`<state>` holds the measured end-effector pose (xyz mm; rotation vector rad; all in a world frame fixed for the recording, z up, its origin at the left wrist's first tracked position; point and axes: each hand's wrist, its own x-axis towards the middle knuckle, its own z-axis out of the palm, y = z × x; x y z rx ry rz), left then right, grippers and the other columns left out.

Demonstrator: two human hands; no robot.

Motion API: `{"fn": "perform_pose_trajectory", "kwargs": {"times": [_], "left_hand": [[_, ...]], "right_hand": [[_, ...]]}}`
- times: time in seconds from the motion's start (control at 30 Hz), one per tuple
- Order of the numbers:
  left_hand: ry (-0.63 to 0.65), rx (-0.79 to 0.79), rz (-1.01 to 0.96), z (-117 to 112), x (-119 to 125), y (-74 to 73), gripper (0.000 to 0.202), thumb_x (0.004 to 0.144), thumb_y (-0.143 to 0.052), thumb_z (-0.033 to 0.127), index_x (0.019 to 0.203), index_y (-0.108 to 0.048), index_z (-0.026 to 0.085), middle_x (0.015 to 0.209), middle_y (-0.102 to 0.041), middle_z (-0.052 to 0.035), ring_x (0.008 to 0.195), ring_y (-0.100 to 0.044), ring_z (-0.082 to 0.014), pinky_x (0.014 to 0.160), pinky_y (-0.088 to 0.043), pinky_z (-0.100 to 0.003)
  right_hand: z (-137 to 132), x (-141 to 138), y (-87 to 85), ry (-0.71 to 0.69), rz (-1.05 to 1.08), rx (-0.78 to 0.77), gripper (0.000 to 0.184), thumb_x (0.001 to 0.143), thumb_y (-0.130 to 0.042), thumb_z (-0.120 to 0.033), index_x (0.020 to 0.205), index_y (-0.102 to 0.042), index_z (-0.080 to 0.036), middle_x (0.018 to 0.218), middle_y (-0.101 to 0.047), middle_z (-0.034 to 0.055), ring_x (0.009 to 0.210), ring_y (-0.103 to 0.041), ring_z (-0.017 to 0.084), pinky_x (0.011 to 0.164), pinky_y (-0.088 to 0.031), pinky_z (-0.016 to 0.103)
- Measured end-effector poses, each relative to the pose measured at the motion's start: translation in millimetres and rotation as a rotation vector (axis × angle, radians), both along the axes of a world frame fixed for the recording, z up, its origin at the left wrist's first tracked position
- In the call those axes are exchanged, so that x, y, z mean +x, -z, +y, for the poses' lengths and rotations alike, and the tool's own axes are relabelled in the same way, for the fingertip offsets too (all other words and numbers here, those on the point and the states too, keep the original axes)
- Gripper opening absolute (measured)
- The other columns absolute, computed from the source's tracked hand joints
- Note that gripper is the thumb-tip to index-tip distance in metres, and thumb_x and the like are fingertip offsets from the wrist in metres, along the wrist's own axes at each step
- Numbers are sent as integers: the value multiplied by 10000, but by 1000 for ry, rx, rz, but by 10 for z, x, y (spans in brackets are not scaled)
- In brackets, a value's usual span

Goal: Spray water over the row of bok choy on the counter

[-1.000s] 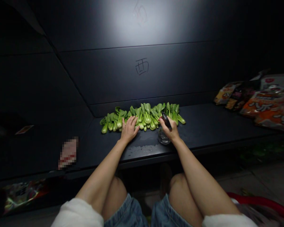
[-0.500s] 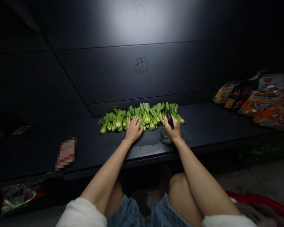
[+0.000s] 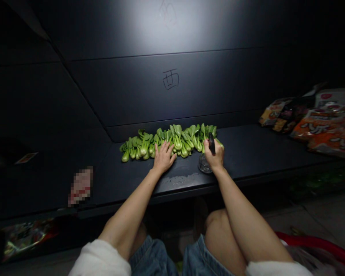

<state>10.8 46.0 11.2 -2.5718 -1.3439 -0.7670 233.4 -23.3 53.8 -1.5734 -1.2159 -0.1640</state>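
Note:
A row of green bok choy (image 3: 176,138) lies along the back of the dark shelf (image 3: 247,149). My left hand (image 3: 162,159) rests at the front of the row, fingers spread over the stalk ends and touching them without a grip. At the row's right end, my right hand (image 3: 214,155) is wrapped around the black top of a clear spray bottle (image 3: 204,165). The bottle's see-through body is low by the shelf surface; whether it touches the shelf, I cannot tell. Part of the bottle is hidden by my hand.
Packaged food bags (image 3: 327,126) are piled on the right of the shelf. Water drops (image 3: 181,179) wet its front. A blurred-out item (image 3: 81,186) and a small card (image 3: 26,157) lie to the left. A red rim (image 3: 313,241) shows below right.
My right hand and the spray bottle have shifted slightly to the right. My left hand has barely moved, and the bok choy lies as before.

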Motion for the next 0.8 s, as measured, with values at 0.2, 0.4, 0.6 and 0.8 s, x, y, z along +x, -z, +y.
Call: {"fn": "perform_pose_trajectory", "kwargs": {"times": [0.2,0.4,0.6,0.8], "left_hand": [[6,-14,18,2,-15,-12,470,932,-450,377,1365,-515,207,1479,-478,-126,1441,-318,-306,1186,-109,-637],[2,-3,12,16,-89,-13,476,939,-438,379,1378,-501,205,1498,-451,-133,1451,-303,-289,1192,-119,-616],[-45,14,12,20,-226,-49,482,944,-440,380,1387,-489,196,1521,-419,-133,1461,-282,-286,1194,-105,-614],[-105,20,7,10,-376,-69,494,940,-448,370,1405,-473,203,1520,-423,-124,1462,-282,-277,1199,-94,-602]], "right_hand": [[-18,-27,-6,-31,-6,-37,301,891,-432,-431,710,-549,-220,674,-626,78,651,-570,214,621,-387,299],[-29,-131,-37,-145,3,-69,305,902,-439,-457,803,-591,-212,725,-651,80,682,-604,226,658,-409,309],[-6,-221,-41,-224,6,-74,338,902,-431,-483,827,-598,-199,718,-646,64,669,-601,207,633,-395,285],[38,-386,-71,-259,-67,-136,323,914,-411,-449,754,-550,-205,684,-618,47,617,-559,176,598,-360,262]]}}
